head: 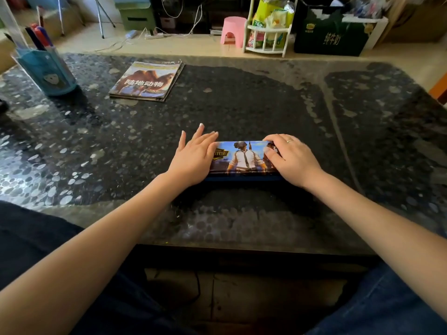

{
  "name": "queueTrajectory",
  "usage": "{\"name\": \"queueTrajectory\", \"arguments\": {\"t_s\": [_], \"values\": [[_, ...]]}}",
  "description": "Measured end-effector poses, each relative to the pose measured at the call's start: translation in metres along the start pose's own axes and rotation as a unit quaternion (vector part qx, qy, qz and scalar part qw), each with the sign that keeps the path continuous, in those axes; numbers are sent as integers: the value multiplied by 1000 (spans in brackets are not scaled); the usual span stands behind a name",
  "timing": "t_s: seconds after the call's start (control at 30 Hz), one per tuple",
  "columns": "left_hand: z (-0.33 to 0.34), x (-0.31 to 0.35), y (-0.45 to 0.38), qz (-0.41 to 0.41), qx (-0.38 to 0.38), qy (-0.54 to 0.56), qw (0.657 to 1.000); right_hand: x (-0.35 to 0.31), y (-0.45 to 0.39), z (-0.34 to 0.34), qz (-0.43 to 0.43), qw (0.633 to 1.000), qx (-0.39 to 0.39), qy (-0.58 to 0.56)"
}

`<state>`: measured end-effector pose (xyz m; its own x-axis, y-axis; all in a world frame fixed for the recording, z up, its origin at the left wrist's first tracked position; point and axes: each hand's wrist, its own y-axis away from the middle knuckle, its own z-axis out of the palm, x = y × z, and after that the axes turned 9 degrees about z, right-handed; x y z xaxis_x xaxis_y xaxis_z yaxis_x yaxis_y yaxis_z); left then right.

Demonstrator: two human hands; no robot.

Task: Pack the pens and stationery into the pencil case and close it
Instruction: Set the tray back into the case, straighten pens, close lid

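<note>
The pencil case [244, 158] is a flat rectangular box with a printed picture of a figure in a white shirt on its lid. It lies on the dark table [242, 107] in front of me, lid down. My left hand [193, 158] rests flat on its left end, fingers spread and partly on the table. My right hand [290, 160], with a ring, presses on its right end, fingers curled over the lid. No loose pens lie near the case.
A blue pen holder [48, 71] with markers stands at the far left. A picture magazine [147, 81] lies at the back left. Beyond the table's far edge are a pink stool [233, 31], a white rack [268, 32] and a dark green box [331, 37].
</note>
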<state>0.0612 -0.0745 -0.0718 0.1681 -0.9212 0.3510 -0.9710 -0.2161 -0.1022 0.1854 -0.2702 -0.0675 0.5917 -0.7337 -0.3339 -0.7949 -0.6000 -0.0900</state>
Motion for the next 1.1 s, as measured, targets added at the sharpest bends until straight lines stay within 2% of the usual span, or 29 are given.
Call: {"name": "queueTrajectory", "arguments": {"t_s": [0.07, 0.13, 0.27, 0.4, 0.47, 0.67, 0.8, 0.9, 1.0, 1.1], "values": [[-1, 3, 1, 10, 15, -15, 1000, 0, 5, 5, -1, 998, 49, 27], [-3, 7, 1, 32, 17, -41, 999, 0, 6, 6, -1, 998, 53, 41], [-9, 10, -3, 51, -36, -25, 998, 0, 1, -2, 9, 999, -27, 15], [-21, 15, -9, 37, -90, -25, 995, -7, -6, -15, 56, 992, -95, 55], [-19, 23, -12, 39, -68, -38, 996, -19, -9, -16, 64, 991, -86, 74], [-1, 36, -14, 67, -36, -99, 992, -38, -3, 4, 0, 992, -17, 121], [5, 36, -9, 78, -15, -118, 990, -34, -1, 9, -18, 994, -32, 105], [10, 35, -6, 93, 9, -154, 984, -32, 2, 14, -27, 993, -13, 118], [8, 30, -11, 105, -23, -116, 987, -33, 1, 12, -23, 992, -28, 119], [0, 26, -13, 99, -35, -21, 994, -29, -3, 3, -21, 997, -70, 21]]}}
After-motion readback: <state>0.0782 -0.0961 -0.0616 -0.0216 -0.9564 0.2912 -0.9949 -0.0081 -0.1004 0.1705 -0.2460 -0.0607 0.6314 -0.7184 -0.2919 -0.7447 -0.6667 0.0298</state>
